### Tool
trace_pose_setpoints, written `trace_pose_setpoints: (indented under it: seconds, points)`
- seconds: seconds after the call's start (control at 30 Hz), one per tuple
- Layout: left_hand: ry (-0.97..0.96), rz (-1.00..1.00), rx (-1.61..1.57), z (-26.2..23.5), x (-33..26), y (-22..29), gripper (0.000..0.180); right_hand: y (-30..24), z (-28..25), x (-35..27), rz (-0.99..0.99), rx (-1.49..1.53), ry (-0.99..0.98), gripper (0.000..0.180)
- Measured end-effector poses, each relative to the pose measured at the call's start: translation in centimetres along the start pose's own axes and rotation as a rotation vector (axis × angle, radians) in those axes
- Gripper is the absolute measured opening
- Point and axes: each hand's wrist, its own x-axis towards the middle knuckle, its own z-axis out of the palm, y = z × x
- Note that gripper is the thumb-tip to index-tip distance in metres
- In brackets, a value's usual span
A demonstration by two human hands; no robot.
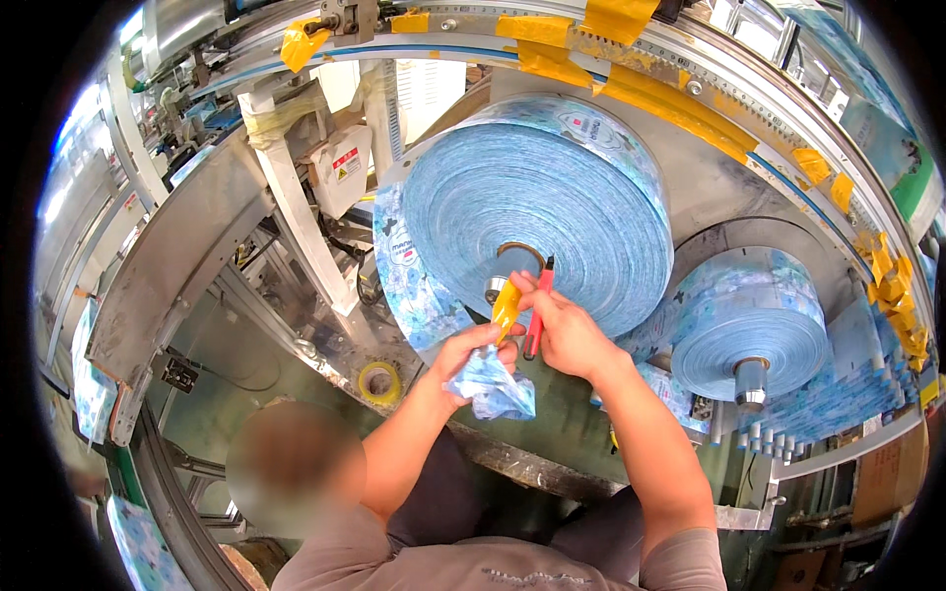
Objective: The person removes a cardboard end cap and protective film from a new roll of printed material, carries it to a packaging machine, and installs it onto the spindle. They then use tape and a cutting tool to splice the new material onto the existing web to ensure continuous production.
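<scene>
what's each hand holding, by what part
Left hand: blue film by its upper part, yellow strip by its lower end. Right hand: red pen-like tool near its middle, strip's upper end.

Grey-brown T-shirt (pixel 434 569), short loose sleeves (pixel 685 559), narrow pale marking (pixel 537 577) across front; dark trousers (pixel 434 502) below.

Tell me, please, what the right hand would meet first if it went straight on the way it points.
Beyond the yellow strip it touches, the right hand would probably first meet the spindle in the large blue roll, though depth is unclear.

Big roll (pixel 581 227) ahead — room between forearms (pixel 652 433)
</scene>
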Motion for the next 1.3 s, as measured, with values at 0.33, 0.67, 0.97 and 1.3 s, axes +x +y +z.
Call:
trace_pose_setpoints:
  seconds: [0.33,0.67,0.97,1.3]
  points:
    - [0.170,0.033,0.290,-1.1,-0.3,0.8,0.035,0.7,1.8,-2.0,-0.009,0.021,0.104,0.051]
    - [0.280,0.300,1.008,0.8,0.3,1.0,0.037,-2.2,-1.4,-5.0,0.109,0.044,0.018,0.069]
    - [0.398,0.378,0.898,-0.1,0.9,-0.6,0.021,-4.4,-2.5,-8.6,0.346,0.254,-0.060,0.056]
    - [0.485,0.464,0.826,-0.2,0.3,-1.3,0.031,-5.1,-2.5,-6.4,0.416,-0.230,0.088,0.040]
